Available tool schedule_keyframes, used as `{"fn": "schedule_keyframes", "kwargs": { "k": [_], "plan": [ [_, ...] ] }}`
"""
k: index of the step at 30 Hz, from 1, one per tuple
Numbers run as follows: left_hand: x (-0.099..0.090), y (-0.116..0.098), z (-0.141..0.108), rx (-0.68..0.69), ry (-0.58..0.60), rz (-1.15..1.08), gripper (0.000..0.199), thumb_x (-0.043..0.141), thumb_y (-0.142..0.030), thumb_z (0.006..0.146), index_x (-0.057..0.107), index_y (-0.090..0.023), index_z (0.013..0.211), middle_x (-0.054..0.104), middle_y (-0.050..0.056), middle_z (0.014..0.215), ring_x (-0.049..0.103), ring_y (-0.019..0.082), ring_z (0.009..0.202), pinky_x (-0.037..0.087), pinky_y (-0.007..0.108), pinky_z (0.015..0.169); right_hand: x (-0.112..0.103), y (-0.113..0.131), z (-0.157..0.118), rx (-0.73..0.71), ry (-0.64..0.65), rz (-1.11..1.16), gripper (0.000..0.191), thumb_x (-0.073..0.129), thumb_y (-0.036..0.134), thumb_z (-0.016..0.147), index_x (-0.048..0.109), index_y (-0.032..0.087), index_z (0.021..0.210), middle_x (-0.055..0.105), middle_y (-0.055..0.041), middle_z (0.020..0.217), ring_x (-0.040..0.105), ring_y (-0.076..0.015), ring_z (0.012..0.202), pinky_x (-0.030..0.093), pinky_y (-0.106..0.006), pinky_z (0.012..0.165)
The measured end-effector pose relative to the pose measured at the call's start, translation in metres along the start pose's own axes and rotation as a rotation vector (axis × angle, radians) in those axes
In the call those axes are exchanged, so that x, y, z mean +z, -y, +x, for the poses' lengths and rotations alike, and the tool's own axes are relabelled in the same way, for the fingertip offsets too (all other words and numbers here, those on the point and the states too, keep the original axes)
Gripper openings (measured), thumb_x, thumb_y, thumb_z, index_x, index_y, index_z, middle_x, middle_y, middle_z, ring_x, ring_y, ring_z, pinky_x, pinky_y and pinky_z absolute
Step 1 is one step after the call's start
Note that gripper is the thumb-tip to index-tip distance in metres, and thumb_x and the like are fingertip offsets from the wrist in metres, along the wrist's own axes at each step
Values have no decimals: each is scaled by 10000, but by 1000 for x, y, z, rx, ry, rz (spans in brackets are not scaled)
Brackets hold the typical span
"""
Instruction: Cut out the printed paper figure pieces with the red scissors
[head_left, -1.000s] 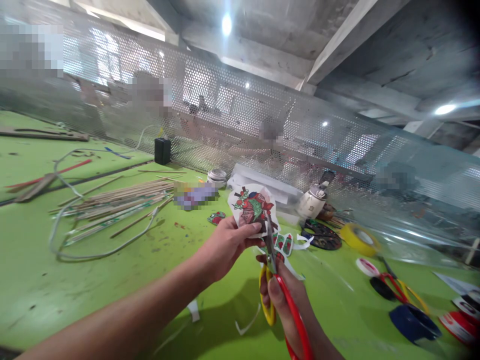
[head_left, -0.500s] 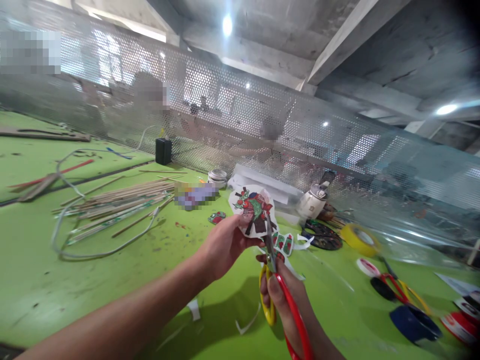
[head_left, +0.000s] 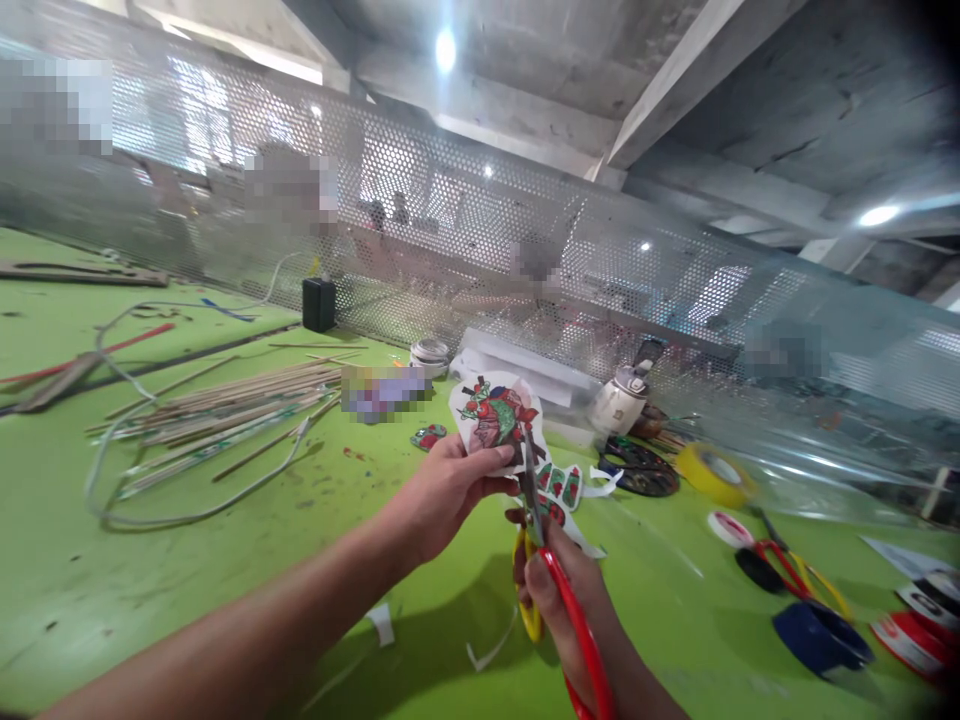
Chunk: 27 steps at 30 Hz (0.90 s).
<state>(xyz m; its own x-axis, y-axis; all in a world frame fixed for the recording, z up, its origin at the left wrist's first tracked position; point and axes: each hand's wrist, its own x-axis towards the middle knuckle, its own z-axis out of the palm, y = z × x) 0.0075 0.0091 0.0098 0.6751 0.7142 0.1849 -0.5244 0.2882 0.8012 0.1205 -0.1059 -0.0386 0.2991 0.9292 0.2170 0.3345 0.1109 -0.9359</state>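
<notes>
Pinching the paper [head_left: 498,412] by its lower edge with the left hand [head_left: 444,492], between thumb on top and fingers beneath; gripping the scissors [head_left: 577,612] in the right hand [head_left: 600,612], curled round the red and yellow handles; holding both above the counter [head_left: 375,570], with the blades at the picture's right side; hard to tell how far apart. Better to cut deep in the blades, near the pivot, than to snip with the tips; best to turn the paper into the blades with the left hand rather than twist the right wrist; wise to leave a thin, even white rim, slow down at small points, and angle the left thumb out of the blades' line; also to hold the paper taut, against buckling, and clear of the cutouts [head_left: 572,489] near the blades. As for writing, a small dark mark on the jug [head_left: 619,402], too small to read; marks on the red roll [head_left: 916,642] at far right, likewise unreadable; nothing legible on the yellow tape [head_left: 696,472] or scissors.
</notes>
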Motion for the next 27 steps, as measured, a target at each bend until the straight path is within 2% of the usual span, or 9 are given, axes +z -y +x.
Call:
{"fn": "schedule_keyframes", "kwargs": {
  "k": [4, 9, 13, 16, 22, 27],
  "plan": [
    [0, -2, 0, -20, 1, -11, 99, 651, -147, 800, 681, -67, 849, 689, 119, 832, 623, 176, 745, 504, 297, 682, 0, 3, 2, 13, 41, 37, 876, 429, 867, 676, 580, 122, 1112, 393, 34, 638, 387, -128, 515, 323, -265, 496],
    [0, -1, -1, 4, 30, -15, 103, 649, -150, 807, 681, -65, 857, 689, 126, 844, 618, 176, 746, 501, 297, 679, -3, -13, 5, 56, 73, 82, 882, 458, 863, 662, 583, 116, 1116, 408, 34, 632, 377, -114, 475, 323, -258, 461],
    [0, -1, -1, 18, 49, -3, 97, 633, -155, 825, 680, -74, 853, 691, 121, 852, 620, 173, 755, 499, 293, 692, -6, -22, 5, 65, 48, 52, 870, 478, 855, 653, 605, 119, 1099, 470, 0, 650, 442, -138, 483, 385, -272, 450],
    [1, 0, -1, 31, 52, 4, 102, 625, -160, 832, 680, -78, 859, 692, 122, 861, 620, 173, 757, 495, 296, 698, -7, -18, 4, 72, 56, 22, 856, 465, 844, 674, 605, 119, 1107, 466, 5, 644, 435, -134, 482, 381, -270, 457],
    [5, -1, -3, 45, 39, 1, 84, 637, -167, 824, 672, -93, 806, 692, 108, 835, 611, 166, 721, 483, 305, 695, -3, -1, 3, 27, 74, 50, 830, 452, 843, 691, 580, 147, 1125, 347, 58, 587, 328, -125, 489, 267, -251, 453],
    [5, -1, -3, 45, 30, 7, 80, 651, -173, 814, 672, -99, 794, 697, 104, 826, 611, 167, 717, 482, 307, 694, -4, 1, 2, 58, 61, -17, 876, 411, 868, 680, 578, 134, 1128, 382, 46, 598, 354, -128, 493, 284, -264, 483]
  ]
}}
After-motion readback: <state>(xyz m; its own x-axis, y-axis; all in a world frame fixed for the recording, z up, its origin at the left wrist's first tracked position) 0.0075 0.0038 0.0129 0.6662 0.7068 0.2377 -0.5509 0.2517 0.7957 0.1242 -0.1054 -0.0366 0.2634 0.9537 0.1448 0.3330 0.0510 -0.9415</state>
